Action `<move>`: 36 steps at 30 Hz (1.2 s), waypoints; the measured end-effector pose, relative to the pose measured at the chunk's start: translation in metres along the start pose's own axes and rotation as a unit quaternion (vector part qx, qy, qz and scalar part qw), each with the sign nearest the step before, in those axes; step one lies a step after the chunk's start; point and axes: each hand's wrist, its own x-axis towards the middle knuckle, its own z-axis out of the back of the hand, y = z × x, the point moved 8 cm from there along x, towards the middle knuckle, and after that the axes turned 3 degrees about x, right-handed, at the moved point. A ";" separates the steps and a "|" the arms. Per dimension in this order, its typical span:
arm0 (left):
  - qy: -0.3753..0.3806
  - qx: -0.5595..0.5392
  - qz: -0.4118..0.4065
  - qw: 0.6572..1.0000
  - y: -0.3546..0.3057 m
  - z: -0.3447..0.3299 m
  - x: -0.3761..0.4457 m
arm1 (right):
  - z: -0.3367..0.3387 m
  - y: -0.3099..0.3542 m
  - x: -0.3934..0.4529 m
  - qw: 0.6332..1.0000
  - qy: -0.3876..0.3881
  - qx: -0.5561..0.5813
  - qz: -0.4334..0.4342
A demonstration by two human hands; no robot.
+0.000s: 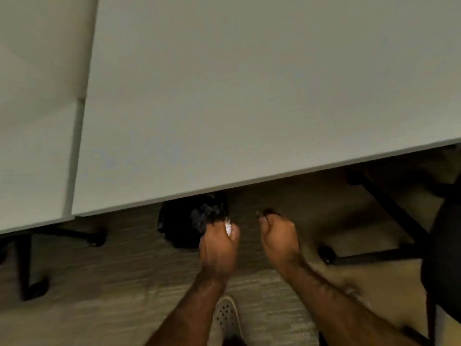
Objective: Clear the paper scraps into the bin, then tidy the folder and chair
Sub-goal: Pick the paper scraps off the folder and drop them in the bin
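Note:
A black bin (184, 221) with a dark liner stands on the floor, half under the white table's front edge. My left hand (218, 248) hovers over the bin's right rim, fingers closed around white paper scraps (228, 228) that peek out between them. My right hand (279, 239) is a little to the right, curled into a loose fist; I cannot tell whether it holds anything. A black chair (441, 248) shows at the right edge, its base legs and a castor (326, 254) spreading under the table. The folder is not in view.
The white table (224, 108) fills the upper part of the view, with a second table top (37, 121) butted against it on the left. Another chair base (32, 270) with castors sits lower left. A white perforated shoe (227, 318) rests on the carpet between my arms.

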 end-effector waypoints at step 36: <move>0.163 0.117 -0.056 0.978 0.137 -0.009 -0.021 | -0.156 0.034 -0.060 0.978 0.177 -0.100 0.031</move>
